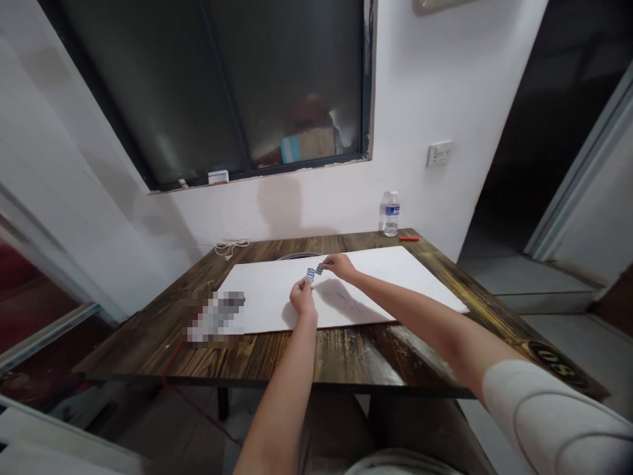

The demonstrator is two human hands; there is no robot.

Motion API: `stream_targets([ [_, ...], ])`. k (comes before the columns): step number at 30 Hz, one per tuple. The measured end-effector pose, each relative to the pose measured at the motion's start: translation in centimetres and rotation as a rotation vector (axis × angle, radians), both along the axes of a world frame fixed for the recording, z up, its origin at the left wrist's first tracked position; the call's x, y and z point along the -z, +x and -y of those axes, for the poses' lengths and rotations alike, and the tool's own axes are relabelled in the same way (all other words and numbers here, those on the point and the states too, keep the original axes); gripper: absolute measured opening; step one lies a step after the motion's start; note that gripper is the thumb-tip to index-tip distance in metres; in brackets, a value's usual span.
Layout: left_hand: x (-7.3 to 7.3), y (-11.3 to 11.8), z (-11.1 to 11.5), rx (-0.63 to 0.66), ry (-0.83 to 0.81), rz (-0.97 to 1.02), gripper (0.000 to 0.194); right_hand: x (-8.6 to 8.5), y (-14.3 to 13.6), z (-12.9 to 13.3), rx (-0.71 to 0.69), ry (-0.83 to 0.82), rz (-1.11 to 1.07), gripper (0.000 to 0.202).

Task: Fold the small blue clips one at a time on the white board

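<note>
Both of my hands are raised over a white sheet or board lying on the wooden table. My left hand pinches a small flat blue-and-white piece, held upright between thumb and fingers. Just to its right and slightly farther away, my right hand has its fingertips closed on a small dark rectangular piece. The two pieces are side by side, very near each other; I cannot tell whether they touch. Their exact kind is too small to make out.
On the dark wooden table are a white cable at the back left, a water bottle and a red pen-like stick at the back right. A pixelated patch hides something at the left. The wall and window stand behind.
</note>
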State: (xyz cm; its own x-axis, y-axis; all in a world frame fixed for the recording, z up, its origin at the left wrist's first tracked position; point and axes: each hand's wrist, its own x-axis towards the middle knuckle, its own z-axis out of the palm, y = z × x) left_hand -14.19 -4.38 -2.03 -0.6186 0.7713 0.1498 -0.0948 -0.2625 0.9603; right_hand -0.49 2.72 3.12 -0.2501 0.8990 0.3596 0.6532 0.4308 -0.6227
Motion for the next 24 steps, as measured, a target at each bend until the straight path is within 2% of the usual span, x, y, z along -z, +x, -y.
stream_targets([
  [4,0.0,0.8,-0.2,0.137,0.001,0.002,0.044,0.1,2.8,1.7,-0.049,-0.006,-0.378,0.022],
  [8,-0.7,1.7,0.3,0.244,-0.007,-0.020,0.041,0.4,4.6,3.6,-0.105,-0.045,-0.574,0.033],
  [16,-3.4,3.5,2.7,0.572,0.033,-0.170,0.037,0.7,7.0,7.4,-0.104,-0.031,-0.481,0.034],
  [21,-3.6,4.3,3.3,0.664,0.044,-0.219,0.037,1.5,8.3,8.7,-0.068,-0.065,-0.553,0.034],
  [24,-3.4,4.5,3.5,0.706,0.060,-0.230,0.039,1.8,8.4,9.4,-0.057,0.004,-0.555,0.031],
])
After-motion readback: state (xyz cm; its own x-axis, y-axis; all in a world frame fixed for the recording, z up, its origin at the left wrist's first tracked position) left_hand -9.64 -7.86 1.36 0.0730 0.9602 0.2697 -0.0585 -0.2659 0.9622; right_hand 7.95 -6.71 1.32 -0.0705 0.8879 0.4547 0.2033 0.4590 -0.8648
